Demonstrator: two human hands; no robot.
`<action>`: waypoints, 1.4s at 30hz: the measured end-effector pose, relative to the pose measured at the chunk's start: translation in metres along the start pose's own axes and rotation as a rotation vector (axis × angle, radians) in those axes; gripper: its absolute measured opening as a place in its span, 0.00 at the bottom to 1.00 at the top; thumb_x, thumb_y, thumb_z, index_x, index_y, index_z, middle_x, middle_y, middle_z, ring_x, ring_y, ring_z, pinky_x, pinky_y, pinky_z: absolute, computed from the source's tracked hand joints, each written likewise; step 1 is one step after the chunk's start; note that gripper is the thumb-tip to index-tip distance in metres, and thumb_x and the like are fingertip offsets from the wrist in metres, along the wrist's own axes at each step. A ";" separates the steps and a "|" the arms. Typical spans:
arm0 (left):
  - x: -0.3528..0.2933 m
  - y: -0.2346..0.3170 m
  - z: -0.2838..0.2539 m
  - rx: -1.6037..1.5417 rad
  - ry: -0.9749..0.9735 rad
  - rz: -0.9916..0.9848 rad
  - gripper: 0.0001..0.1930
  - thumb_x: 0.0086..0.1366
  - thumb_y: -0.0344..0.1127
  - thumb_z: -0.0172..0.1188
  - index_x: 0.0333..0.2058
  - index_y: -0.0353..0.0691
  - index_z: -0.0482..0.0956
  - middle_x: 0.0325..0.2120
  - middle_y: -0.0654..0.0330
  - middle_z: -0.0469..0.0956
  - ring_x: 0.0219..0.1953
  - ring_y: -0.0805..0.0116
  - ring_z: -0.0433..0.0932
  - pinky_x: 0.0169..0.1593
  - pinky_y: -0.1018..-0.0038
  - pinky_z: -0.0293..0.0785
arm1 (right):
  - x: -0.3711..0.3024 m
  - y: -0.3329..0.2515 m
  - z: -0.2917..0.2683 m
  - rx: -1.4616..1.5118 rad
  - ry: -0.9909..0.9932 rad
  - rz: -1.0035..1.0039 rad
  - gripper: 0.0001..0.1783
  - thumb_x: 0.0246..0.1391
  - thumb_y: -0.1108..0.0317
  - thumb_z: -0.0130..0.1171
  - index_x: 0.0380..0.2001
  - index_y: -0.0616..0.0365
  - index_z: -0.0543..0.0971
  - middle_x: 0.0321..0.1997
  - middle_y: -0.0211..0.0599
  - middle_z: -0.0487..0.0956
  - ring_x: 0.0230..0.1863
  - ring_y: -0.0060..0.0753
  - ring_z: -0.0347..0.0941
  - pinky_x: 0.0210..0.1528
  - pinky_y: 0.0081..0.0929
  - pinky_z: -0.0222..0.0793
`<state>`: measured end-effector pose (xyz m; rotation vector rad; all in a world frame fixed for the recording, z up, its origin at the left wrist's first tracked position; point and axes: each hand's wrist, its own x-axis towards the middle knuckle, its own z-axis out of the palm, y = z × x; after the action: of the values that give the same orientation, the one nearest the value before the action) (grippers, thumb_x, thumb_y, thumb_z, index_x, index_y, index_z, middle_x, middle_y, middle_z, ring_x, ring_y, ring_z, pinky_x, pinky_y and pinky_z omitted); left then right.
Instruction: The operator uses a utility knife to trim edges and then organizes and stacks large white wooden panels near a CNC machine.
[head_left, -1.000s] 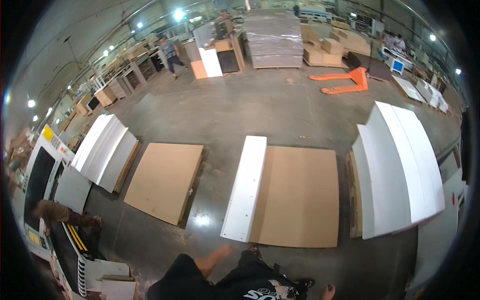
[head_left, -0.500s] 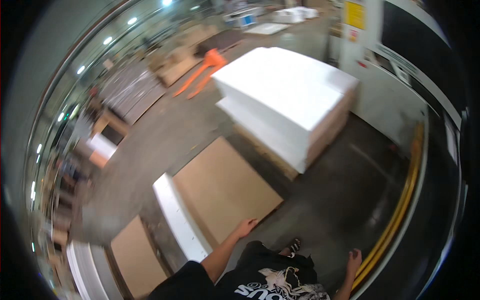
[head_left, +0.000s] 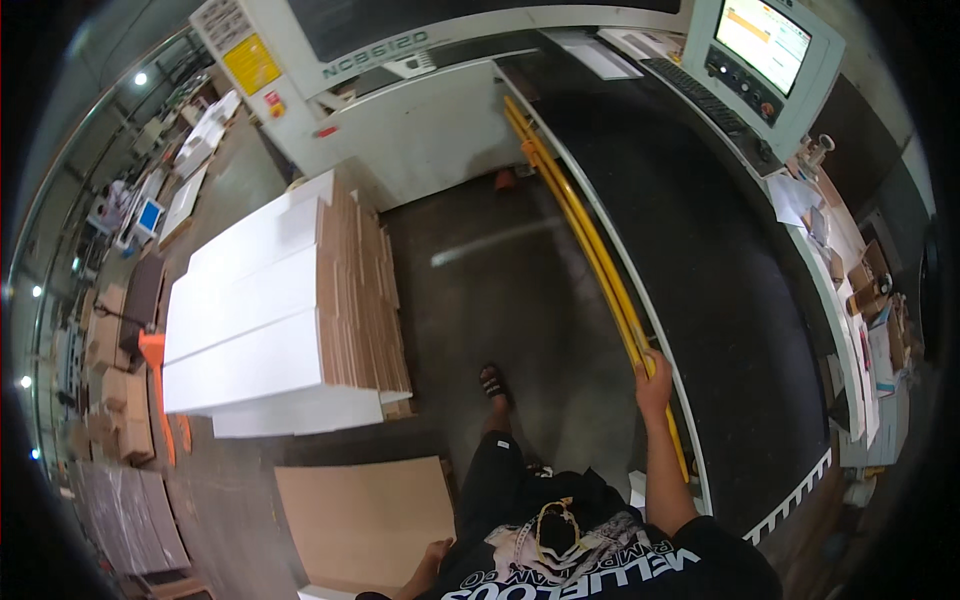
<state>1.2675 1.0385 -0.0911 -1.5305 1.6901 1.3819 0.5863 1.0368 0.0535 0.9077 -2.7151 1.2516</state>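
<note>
My right hand [head_left: 654, 382] is over a long yellow rail [head_left: 590, 240] that runs along the side of a machine with a black bed [head_left: 700, 260]. Its thumb and fingers are apart with the rail showing between them; whether they touch it I cannot tell. Low at my left side hangs my left hand [head_left: 437, 553], fingers loosely bent and holding nothing. It is nearest to a brown board [head_left: 365, 510] lying low beside me. One foot in a dark sandal [head_left: 490, 382] is forward on the floor.
A tall stack of white-topped panels [head_left: 250, 300] with brown edges stands ahead to the left. An orange pallet jack [head_left: 155, 365] is beyond it. A control screen [head_left: 765, 40] and keyboard [head_left: 695, 95] are at the far right, near a cluttered side table [head_left: 840, 300].
My view has swung to the right, bringing the machine bed and control screen into sight. The panel stack now lies to the left. My right hand has come forward over the yellow rail.
</note>
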 end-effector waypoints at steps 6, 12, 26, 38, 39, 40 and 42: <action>0.178 0.117 -0.141 -0.319 0.142 -0.233 0.25 0.77 0.51 0.50 0.52 0.34 0.82 0.42 0.48 0.85 0.42 0.53 0.85 0.48 0.55 0.78 | 0.096 0.010 0.023 -0.219 0.145 0.133 0.21 0.66 0.63 0.63 0.60 0.57 0.77 0.59 0.48 0.78 0.63 0.54 0.71 0.64 0.45 0.68; 0.332 0.278 -0.311 -1.072 0.279 0.261 0.21 0.76 0.51 0.61 0.47 0.35 0.83 0.34 0.64 0.82 0.34 0.75 0.80 0.40 0.75 0.77 | 0.186 -0.053 0.088 -0.174 0.116 0.191 0.20 0.66 0.62 0.63 0.57 0.59 0.79 0.55 0.48 0.81 0.56 0.53 0.76 0.62 0.46 0.69; 0.337 0.430 -0.420 -0.418 0.560 0.208 0.29 0.73 0.58 0.56 0.57 0.39 0.82 0.55 0.45 0.82 0.58 0.43 0.80 0.62 0.55 0.75 | 0.484 -0.054 0.456 0.549 -0.604 0.221 0.31 0.70 0.56 0.59 0.68 0.63 0.70 0.60 0.44 0.79 0.59 0.43 0.76 0.63 0.43 0.72; 0.265 0.447 -0.363 -1.049 0.961 -0.588 0.26 0.72 0.60 0.58 0.52 0.44 0.86 0.45 0.53 0.88 0.52 0.51 0.84 0.56 0.61 0.79 | 0.720 -0.132 0.600 0.276 -0.609 0.311 0.26 0.75 0.58 0.50 0.66 0.65 0.72 0.53 0.47 0.81 0.50 0.46 0.80 0.52 0.41 0.77; 0.265 0.459 -0.357 -1.083 0.995 -0.577 0.27 0.72 0.60 0.58 0.53 0.43 0.86 0.47 0.53 0.87 0.53 0.50 0.84 0.57 0.60 0.78 | 0.723 -0.137 0.604 0.238 -0.622 0.293 0.26 0.75 0.58 0.50 0.65 0.66 0.72 0.53 0.47 0.81 0.50 0.46 0.80 0.52 0.42 0.77; 0.267 0.470 -0.350 -1.101 1.024 -0.564 0.28 0.72 0.60 0.58 0.53 0.42 0.85 0.48 0.52 0.87 0.54 0.49 0.84 0.58 0.60 0.78 | 0.727 -0.141 0.607 0.201 -0.642 0.267 0.25 0.75 0.58 0.50 0.65 0.66 0.72 0.52 0.47 0.81 0.49 0.45 0.80 0.51 0.42 0.77; 0.274 0.490 -0.334 -1.047 1.037 -0.599 0.29 0.72 0.60 0.58 0.54 0.40 0.85 0.49 0.51 0.86 0.54 0.48 0.83 0.59 0.59 0.77 | 0.731 -0.148 0.609 0.156 -0.671 0.243 0.25 0.75 0.57 0.50 0.64 0.66 0.73 0.51 0.47 0.81 0.48 0.45 0.80 0.51 0.42 0.77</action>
<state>0.8321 0.5568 -0.0215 -3.3913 0.5794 1.2012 0.1872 0.1704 -0.0765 1.2326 -3.3595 1.4198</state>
